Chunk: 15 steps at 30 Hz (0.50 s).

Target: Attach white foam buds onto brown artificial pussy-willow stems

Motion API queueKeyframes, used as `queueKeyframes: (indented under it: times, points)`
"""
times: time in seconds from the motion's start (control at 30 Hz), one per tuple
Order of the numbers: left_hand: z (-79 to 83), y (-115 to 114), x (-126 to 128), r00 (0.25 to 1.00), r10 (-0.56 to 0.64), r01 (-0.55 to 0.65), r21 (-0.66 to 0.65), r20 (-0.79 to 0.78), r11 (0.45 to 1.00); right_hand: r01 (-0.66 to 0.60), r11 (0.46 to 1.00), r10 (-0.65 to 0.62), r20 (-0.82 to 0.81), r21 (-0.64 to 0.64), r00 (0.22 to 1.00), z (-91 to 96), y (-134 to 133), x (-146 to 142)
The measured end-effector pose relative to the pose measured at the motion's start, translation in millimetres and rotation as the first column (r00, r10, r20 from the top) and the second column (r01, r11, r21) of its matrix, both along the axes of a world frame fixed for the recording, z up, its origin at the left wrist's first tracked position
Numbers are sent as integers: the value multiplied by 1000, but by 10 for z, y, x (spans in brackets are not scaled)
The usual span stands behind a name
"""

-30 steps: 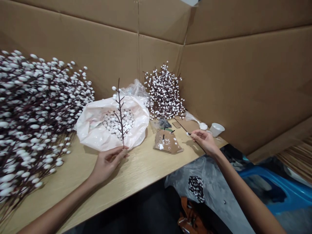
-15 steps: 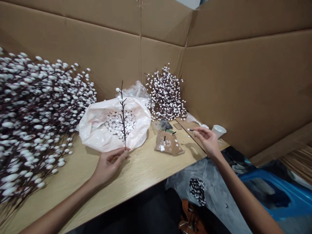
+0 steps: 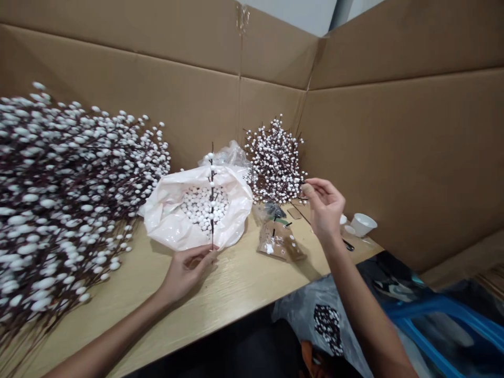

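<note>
My left hand (image 3: 188, 269) rests on the wooden table (image 3: 236, 283) and pinches the foot of a thin dark twig (image 3: 211, 199), held upright with a few white beads on it. Behind the twig lies an open pink plastic bag (image 3: 165, 212) with loose white beads (image 3: 205, 202) inside. My right hand (image 3: 323, 207) is raised above the table's right end, fingers curled in a pinch on something too small to make out, close to the small beaded bunch (image 3: 275, 160).
A large pile of white-beaded branches (image 3: 59, 194) covers the table's left side. A brown cardboard scrap (image 3: 280, 242) smeared with white, a small white cup (image 3: 363, 224) and a dark stick (image 3: 348, 244) sit at the right end. Cardboard walls (image 3: 394, 147) enclose the table. A blue stool (image 3: 444, 325) stands below right.
My right hand has lifted from the table near the cup and moved up towards the small beaded bunch. The left hand keeps the twig upright; the view has shifted slightly.
</note>
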State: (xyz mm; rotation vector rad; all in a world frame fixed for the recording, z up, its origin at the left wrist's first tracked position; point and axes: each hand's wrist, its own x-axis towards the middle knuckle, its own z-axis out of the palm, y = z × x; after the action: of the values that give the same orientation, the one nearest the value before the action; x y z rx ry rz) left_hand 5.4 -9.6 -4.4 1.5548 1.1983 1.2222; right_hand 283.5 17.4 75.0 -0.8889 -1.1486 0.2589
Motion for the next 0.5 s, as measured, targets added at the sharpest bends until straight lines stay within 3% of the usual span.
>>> queueKeyframes:
  times: [0.17, 0.27, 0.37, 0.5]
  points:
    - [-27, 1, -22, 999, 17, -17, 10, -36, 1000, -247, 967, 250, -51, 61, 967, 103, 258, -595]
    - [-20, -2, -25, 999, 13, -13, 10, -40, 1000, -288, 949, 300, -93, 125, 949, 113, 357, -869]
    - [0, 0, -22, 999, -1, 2, 13, -47, 1000, -344, 929, 356, -76, 138, 931, 59, 400, -1001]
    - [-26, 1, -20, 998, -13, 13, 0, -55, 1000, -468, 882, 470, -27, 55, 882, -76, 422, -990]
